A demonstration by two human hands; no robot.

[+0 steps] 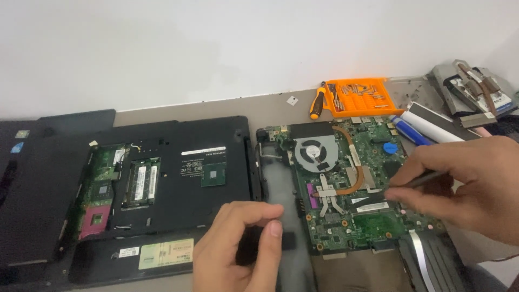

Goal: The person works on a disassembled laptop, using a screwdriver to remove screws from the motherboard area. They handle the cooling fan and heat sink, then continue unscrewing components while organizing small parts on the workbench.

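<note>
My left hand is at the bottom centre, its thumb and fingers closed on a small black block, held just left of a green laptop motherboard. Coming in from the right, my right hand pinches a thin dark tool whose tip touches the board beside the copper heat pipe. A round fan sits at the board's upper left.
An upturned black laptop base with open memory slots lies at the left. Against the wall are an orange screwdriver and an orange bit tray. White and blue tubes and stacked metal parts lie at the right.
</note>
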